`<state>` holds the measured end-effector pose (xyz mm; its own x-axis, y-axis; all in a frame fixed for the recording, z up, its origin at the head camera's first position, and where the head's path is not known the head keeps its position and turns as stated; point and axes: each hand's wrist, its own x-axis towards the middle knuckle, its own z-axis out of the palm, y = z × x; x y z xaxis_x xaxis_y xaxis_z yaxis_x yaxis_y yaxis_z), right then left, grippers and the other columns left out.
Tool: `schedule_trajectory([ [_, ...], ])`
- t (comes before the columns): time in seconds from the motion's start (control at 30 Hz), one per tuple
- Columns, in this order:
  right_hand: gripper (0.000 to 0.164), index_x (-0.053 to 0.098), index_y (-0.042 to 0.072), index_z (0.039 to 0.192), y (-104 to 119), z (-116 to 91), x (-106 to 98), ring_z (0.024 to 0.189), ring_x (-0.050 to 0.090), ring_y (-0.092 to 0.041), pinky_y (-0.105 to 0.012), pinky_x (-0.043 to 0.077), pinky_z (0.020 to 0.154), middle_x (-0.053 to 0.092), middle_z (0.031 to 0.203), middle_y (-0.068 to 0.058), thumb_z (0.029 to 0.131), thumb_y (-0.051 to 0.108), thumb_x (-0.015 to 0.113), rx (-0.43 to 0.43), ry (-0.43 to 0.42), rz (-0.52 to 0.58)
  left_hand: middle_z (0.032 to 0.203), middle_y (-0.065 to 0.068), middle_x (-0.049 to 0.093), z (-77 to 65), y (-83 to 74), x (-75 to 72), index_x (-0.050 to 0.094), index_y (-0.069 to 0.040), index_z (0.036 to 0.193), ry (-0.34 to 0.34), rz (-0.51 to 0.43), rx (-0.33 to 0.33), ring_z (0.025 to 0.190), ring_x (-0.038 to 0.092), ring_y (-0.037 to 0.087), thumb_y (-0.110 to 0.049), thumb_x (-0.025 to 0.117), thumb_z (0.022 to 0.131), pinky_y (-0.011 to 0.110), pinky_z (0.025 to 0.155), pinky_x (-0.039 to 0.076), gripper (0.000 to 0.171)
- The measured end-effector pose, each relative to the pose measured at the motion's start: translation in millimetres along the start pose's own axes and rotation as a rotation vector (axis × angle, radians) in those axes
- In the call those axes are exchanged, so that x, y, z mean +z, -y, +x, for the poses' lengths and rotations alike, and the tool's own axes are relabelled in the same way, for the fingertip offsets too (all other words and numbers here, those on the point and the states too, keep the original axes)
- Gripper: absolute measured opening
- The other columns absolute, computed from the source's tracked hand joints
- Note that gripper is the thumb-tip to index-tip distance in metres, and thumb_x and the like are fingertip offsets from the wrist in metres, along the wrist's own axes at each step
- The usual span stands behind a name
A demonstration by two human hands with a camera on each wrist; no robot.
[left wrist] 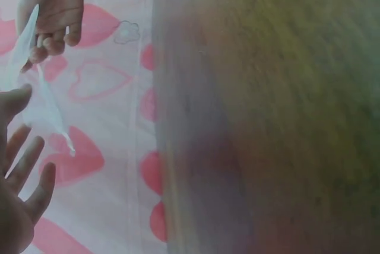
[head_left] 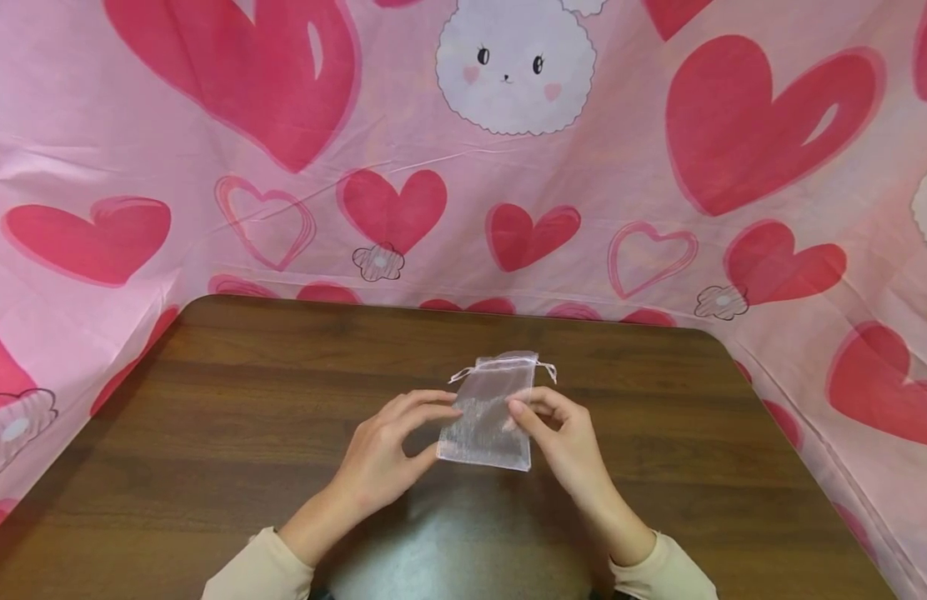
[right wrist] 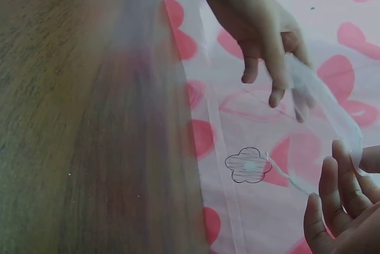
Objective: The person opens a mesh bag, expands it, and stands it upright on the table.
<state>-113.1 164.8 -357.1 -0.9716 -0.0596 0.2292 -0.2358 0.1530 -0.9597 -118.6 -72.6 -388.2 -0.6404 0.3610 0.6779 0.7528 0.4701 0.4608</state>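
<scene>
A small sheer white organza drawstring bag [head_left: 484, 417] is held up above the wooden table, its bottom edge towards me. White cord loops stick out at both sides of its far end. My right hand [head_left: 572, 442] pinches the bag's right edge between thumb and fingers. At the left edge, my left hand [head_left: 384, 450] holds the bag lightly, with thumb near the bottom corner and fingers spread further up. In the right wrist view the bag [right wrist: 326, 102] stretches between both hands. The left wrist view shows the bag [left wrist: 50, 102] partly, cut by the frame edge.
A dark brown wooden table [head_left: 246, 400] with rounded far corners lies under the hands. Pink cloth [head_left: 448, 158] with red hearts and a white fluffy face hangs behind the table and along both sides. Light glares on the table's near edge.
</scene>
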Motion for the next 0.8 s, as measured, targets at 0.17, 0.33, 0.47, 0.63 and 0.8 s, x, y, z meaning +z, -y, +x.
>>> schedule_trajectory([
  [0.17, 0.014, 0.067, -0.008, 0.098, -4, -1, 0, 0.070, 0.069, -0.012, -0.027, 0.056, 0.072, 0.071, 0.077, -0.008, 0.093, 0.005, 0.067, 0.031, 0.030, -0.005, 0.115, -0.012, 0.068, 1.7, -0.2, -2.3, 0.076, -0.022, 0.100, -0.042, -0.008, 0.022, 0.102, 0.062, 0.009, -0.006, 0.082, 0.076, 0.028, 0.075, 0.052, 0.030],
  [0.33, 0.015, 0.068, -0.007, 0.100, -7, -3, -4, 0.071, 0.068, -0.013, -0.031, 0.057, 0.072, 0.071, 0.085, -0.009, 0.093, 0.007, 0.068, 0.067, 0.047, -0.048, 0.104, -0.015, 0.070, 0.9, 0.9, -5.0, 0.077, -0.023, 0.093, -0.072, -0.018, 0.009, 0.098, 0.063, 0.007, -0.006, 0.081, 0.077, 0.025, 0.076, 0.051, 0.024],
  [0.47, 0.014, 0.069, -0.005, 0.098, -8, -4, -11, 0.071, 0.067, -0.016, -0.033, 0.058, 0.070, 0.070, 0.082, -0.009, 0.093, 0.007, 0.068, 0.043, 0.051, -0.071, 0.096, -0.017, 0.071, 0.9, 1.8, -7.0, 0.077, -0.024, 0.091, -0.108, -0.030, -0.034, 0.094, 0.063, 0.005, -0.009, 0.083, 0.077, 0.025, 0.076, 0.051, 0.022],
  [0.63, 0.007, 0.070, -0.001, 0.096, -7, -8, -18, 0.074, 0.069, -0.022, -0.032, 0.057, 0.068, 0.070, 0.080, -0.011, 0.092, 0.005, 0.069, -0.084, 0.049, -0.090, 0.087, -0.021, 0.068, 0.9, 1.7, -8.4, 0.075, -0.027, 0.085, -0.129, -0.039, -0.122, 0.082, 0.061, 0.003, -0.018, 0.085, 0.077, 0.027, 0.066, 0.051, 0.015],
  [0.8, 0.013, 0.072, 0.007, 0.098, -2, -9, -20, 0.079, 0.065, -0.015, -0.024, 0.050, 0.071, 0.071, 0.087, -0.007, 0.087, 0.002, 0.073, -0.264, 0.011, -0.175, 0.084, -0.021, 0.066, 0.3, 2.0, -7.9, 0.074, -0.027, 0.083, -0.126, -0.026, -0.156, 0.077, 0.059, 0.002, -0.020, 0.086, 0.076, 0.026, 0.064, 0.050, 0.015],
])
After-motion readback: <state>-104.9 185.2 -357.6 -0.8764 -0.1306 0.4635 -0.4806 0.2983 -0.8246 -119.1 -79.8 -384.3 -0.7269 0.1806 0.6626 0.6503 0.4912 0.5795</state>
